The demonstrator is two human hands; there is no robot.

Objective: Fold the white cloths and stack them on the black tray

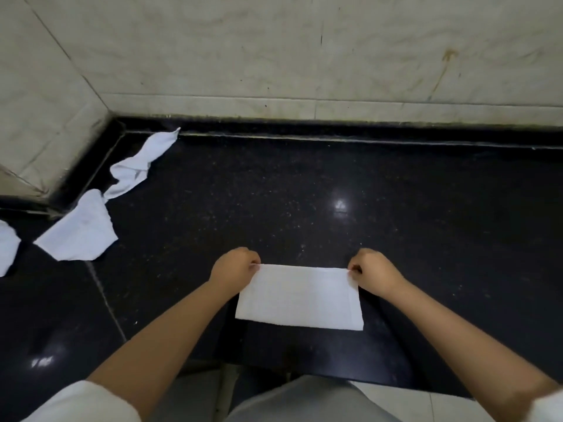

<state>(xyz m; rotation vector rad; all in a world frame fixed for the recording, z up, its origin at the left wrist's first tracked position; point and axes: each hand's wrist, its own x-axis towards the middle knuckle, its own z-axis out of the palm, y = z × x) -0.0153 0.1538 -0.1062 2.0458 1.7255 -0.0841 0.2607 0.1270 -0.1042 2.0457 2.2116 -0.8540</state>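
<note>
A white cloth (pixel 300 296), folded into a flat rectangle, lies in front of me. My left hand (pixel 236 264) pinches its far left corner and my right hand (pixel 373 269) pinches its far right corner. The cloth seems to rest on a dark flat tray (pixel 304 348), whose edges are hard to tell from the black counter. Three unfolded white cloths lie to the left: one crumpled (pixel 138 166) near the back corner, one spread out (pixel 79 231) below it, and one (pixel 7 246) cut off by the left frame edge.
The black polished counter (pixel 426 208) runs to a raised black ledge at the back and left. Beige marble walls (pixel 274 50) rise behind it. My light trousers show below the counter's front edge.
</note>
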